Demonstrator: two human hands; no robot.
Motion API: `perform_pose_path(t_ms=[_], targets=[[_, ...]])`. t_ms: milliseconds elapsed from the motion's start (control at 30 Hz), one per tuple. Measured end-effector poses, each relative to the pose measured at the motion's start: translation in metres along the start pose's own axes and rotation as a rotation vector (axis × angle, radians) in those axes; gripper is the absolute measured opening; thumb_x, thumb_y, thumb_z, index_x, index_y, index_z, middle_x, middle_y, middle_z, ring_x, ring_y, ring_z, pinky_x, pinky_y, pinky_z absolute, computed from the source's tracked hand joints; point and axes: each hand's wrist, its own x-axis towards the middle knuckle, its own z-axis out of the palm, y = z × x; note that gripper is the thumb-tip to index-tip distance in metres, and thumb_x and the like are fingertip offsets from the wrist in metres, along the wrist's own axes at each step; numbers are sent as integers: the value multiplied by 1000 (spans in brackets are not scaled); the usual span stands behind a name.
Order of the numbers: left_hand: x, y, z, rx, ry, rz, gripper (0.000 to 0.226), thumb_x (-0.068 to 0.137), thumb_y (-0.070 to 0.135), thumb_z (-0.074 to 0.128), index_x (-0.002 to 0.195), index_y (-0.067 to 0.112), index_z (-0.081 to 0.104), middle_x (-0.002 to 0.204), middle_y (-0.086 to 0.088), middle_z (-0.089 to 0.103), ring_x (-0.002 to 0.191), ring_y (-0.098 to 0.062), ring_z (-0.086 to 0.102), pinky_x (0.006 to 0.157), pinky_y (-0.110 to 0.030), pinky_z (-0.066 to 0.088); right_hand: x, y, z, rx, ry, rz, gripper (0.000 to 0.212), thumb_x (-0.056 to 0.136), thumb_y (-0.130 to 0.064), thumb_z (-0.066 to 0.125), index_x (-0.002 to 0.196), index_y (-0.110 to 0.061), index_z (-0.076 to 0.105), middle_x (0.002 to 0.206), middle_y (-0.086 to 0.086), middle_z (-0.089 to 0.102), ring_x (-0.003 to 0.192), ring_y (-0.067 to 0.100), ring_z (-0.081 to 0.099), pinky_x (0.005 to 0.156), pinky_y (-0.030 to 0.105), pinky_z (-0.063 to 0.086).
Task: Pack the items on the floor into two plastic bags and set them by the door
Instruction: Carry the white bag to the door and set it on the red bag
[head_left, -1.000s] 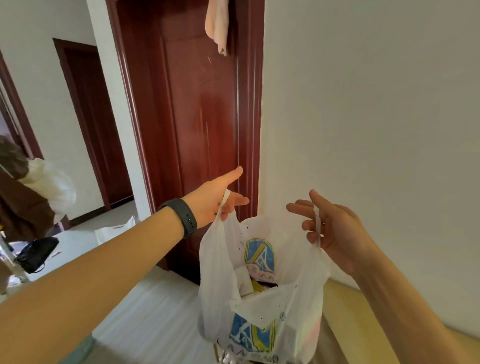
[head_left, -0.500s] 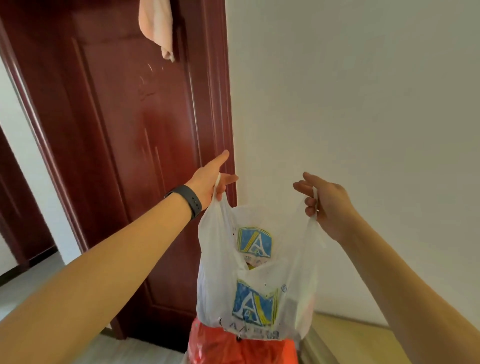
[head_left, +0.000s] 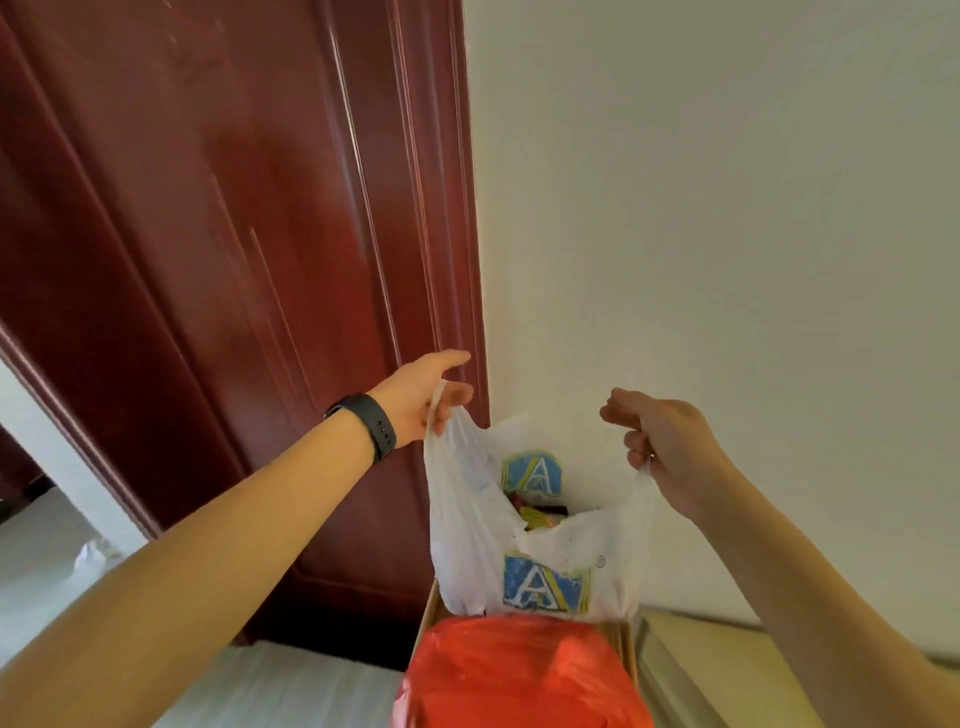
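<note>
Head view. We extend both forearms from the lower corners of the frame toward its centre. Our left hand (head_left: 422, 397) is clenched on the left handle of the white plastic bag (head_left: 540, 540), thumb pointing up and right, fingers curled around the thin strip. A black wristband (head_left: 370, 423) sits on that wrist. Our right hand (head_left: 662, 447) is clenched on the right handle, knuckles turned left, the strip emerging below the fingers. The two hands are well apart, so the mouth of the bag is stretched open between them.

The dark red door (head_left: 218, 291) fills the left half of the frame; its frame edge runs just beside the left hand. The pale wall (head_left: 727, 208) fills the right half, behind the right hand. Pale floor (head_left: 47, 571) shows at lower left, open and bare apart from a small white scrap.

The bag hangs at lower centre, translucent, with a blue and yellow "A" logo on both its near and far panels. Colourful items (head_left: 540, 514) show inside the mouth; we cannot identify them. Its bottom meets a red plastic bag (head_left: 519, 675) at the frame's bottom centre, beside a cardboard edge.
</note>
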Motion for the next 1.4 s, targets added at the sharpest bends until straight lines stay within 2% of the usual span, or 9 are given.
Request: perform_pose_path(t_ms=[133, 400, 567, 800, 867, 967, 1167, 1300, 1400], targets=[[38, -34, 2, 114, -13, -56, 28, 93, 31, 61, 108, 7, 64, 77, -3, 64, 40, -10, 40, 40, -22, 34, 11, 38, -4, -130, 30, 4, 14, 94, -20, 63, 99, -9, 70, 87, 5, 76, 55, 12, 43, 52, 23, 36], [73, -20, -15, 115, -165, -37, 24, 92, 32, 61, 83, 10, 66, 58, 3, 53, 34, -8, 36, 38, -18, 30, 22, 35, 5, -326, 165, -119, 33, 101, -22, 48, 83, -13, 74, 57, -9, 61, 53, 11, 43, 57, 26, 36], [80, -37, -14, 526, -305, 137, 32, 92, 36, 59, 89, 7, 72, 64, 2, 68, 41, -13, 55, 47, -24, 42, 32, 53, 17, -267, 198, -203, 32, 101, -19, 47, 83, -12, 71, 59, -4, 63, 53, 11, 52, 59, 30, 44], [87, -129, -21, 459, 25, 428, 21, 83, 53, 62, 79, 33, 59, 70, 17, 64, 61, 2, 57, 55, -10, 40, 19, 115, -11, -556, 370, -354, 18, 86, -55, 54, 84, -39, 63, 80, -19, 66, 72, 2, 60, 63, 25, 44], [82, -161, -19, 346, 181, 465, 34, 73, 63, 67, 84, 37, 49, 76, 12, 57, 66, -2, 53, 58, -13, 42, 12, 138, -24, -534, 442, -440, 29, 81, -60, 59, 104, -43, 58, 105, -21, 63, 96, 0, 59, 76, 24, 46], [74, -206, -14, 242, 360, 494, 64, 60, 65, 73, 106, 39, 38, 111, 3, 45, 99, -13, 51, 80, -28, 48, 3, 177, -40, -494, 470, -420, 78, 70, -64, 65, 135, -26, 41, 134, -5, 45, 119, 13, 49, 90, 31, 45], [71, -249, -7, 312, 671, 444, 109, 55, 62, 81, 139, 14, 31, 136, -1, 32, 129, -18, 32, 107, -45, 36, 1, 222, -58, -591, 222, -209, 119, 56, -79, 69, 152, -31, 16, 158, -2, 22, 142, 15, 29, 113, 49, 34], [77, -263, -9, 332, 440, 295, 128, 49, 76, 74, 150, 26, 15, 150, 1, 27, 138, -14, 27, 113, -40, 30, 6, 231, -58, -819, 130, -326, 125, 60, -87, 58, 156, -18, 18, 163, 2, 13, 150, 4, 1, 117, 22, 9], [84, -266, -12, 471, 235, 252, 130, 47, 81, 74, 151, 25, 19, 153, 1, 31, 139, -13, 31, 115, -39, 30, 9, 240, -55, -886, 107, -279, 130, 57, -82, 67, 157, -23, 9, 164, -6, 6, 150, 7, 2, 117, 32, 14]])
